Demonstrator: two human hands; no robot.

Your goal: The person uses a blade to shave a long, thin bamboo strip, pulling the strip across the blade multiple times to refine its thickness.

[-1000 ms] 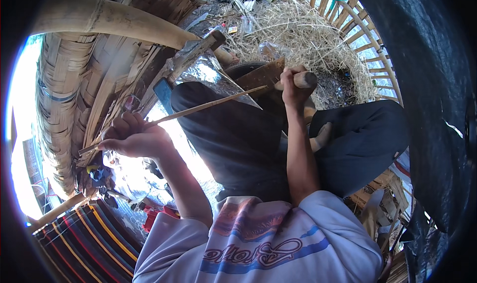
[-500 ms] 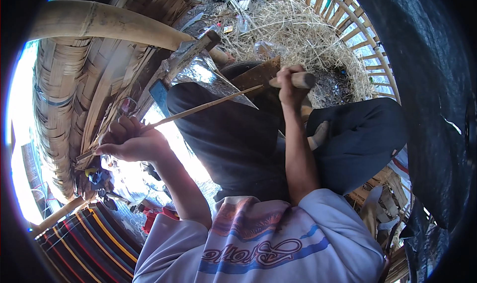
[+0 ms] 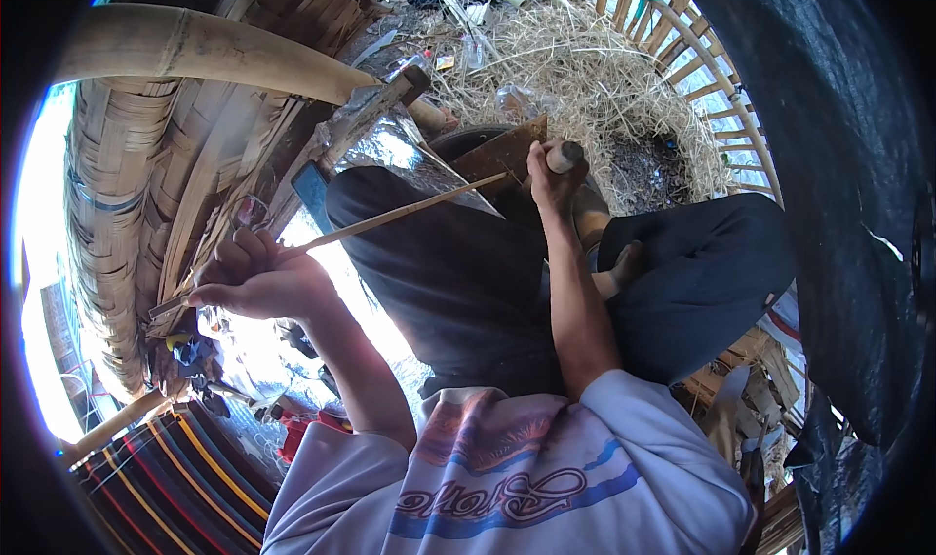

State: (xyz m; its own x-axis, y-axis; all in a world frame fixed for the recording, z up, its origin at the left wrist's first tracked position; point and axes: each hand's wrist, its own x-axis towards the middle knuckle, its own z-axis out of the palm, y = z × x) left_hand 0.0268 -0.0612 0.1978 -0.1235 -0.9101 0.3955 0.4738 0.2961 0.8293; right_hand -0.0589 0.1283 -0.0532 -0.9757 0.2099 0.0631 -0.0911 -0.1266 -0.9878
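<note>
My left hand is closed around a thin bamboo strip, whose short tail end sticks out past the thumb. The strip slants up to the right over my left thigh, and its far tip is close to my right hand. That hand grips a knife by its thick round wooden handle; the blade is mostly hidden. Just left of the right hand, a brown flat piece stands at a slant behind the strip's tip. Whether the blade touches the strip I cannot tell.
My legs in dark trousers are crossed below the work. A bamboo pole and woven bamboo wall are on the left. Straw or shavings cover the ground ahead. A slatted bamboo fence and black sheeting stand right.
My right hand has shifted slightly left and down, and the knife handle has turned so its end points more toward the camera. The left hand and strip have barely moved.
</note>
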